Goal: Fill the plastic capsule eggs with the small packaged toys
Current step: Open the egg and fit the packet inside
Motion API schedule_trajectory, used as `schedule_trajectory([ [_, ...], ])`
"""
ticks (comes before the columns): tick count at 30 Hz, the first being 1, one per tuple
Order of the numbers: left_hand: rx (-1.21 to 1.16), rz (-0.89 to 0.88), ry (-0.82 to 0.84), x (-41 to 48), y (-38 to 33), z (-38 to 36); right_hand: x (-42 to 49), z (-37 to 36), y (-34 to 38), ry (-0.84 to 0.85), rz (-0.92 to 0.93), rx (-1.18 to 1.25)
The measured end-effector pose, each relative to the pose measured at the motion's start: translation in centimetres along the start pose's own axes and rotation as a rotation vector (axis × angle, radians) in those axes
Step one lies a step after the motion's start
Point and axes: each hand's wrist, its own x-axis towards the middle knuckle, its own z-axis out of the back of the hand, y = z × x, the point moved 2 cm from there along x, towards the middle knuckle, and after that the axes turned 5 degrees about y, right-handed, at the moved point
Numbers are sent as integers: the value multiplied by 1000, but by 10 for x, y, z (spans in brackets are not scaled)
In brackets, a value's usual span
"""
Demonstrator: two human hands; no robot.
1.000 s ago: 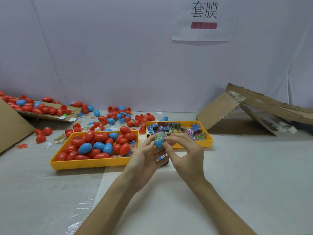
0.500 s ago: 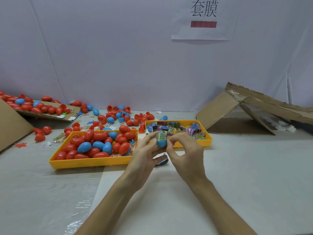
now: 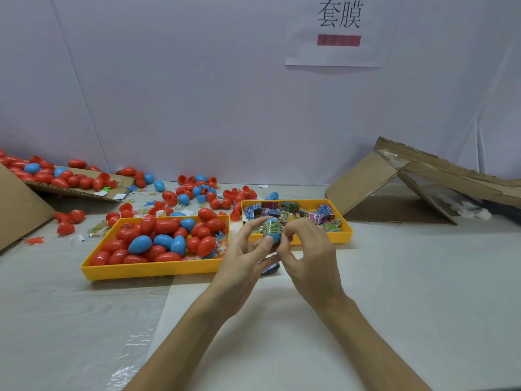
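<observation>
Egg [image 3: 273,237] still pinched between left hand [image 3: 243,258], right hand [image 3: 308,249].

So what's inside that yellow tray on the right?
Small colourful toy packets fill the right yellow tray. The left hand and right hand, holding a blue egg, cover its front-left part.

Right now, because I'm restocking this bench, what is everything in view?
egg tray: one, yellow, left of centre, holding red and blue eggs.
toy tray: one, yellow, to its right, holding multicoloured packaged toys.
loose eggs: many, mostly red, some blue, behind the trays and on the left cardboard.
folded cardboard: one, brown, far right.
paper sign: one, white, on the wall.
held egg: one, blue with a green printed packet, between the hands.
left hand and right hand: two, bare, both pinching the held egg.
</observation>
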Motion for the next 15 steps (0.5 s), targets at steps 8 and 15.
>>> schedule_trajectory([
  [8, 14, -20, -42, 0, 0, -3, 0, -1, 0, 17, 1, 33],
  [15, -46, 42, -49, 2, -1, 2, 2, -5, 0, 71, -207, 347],
])
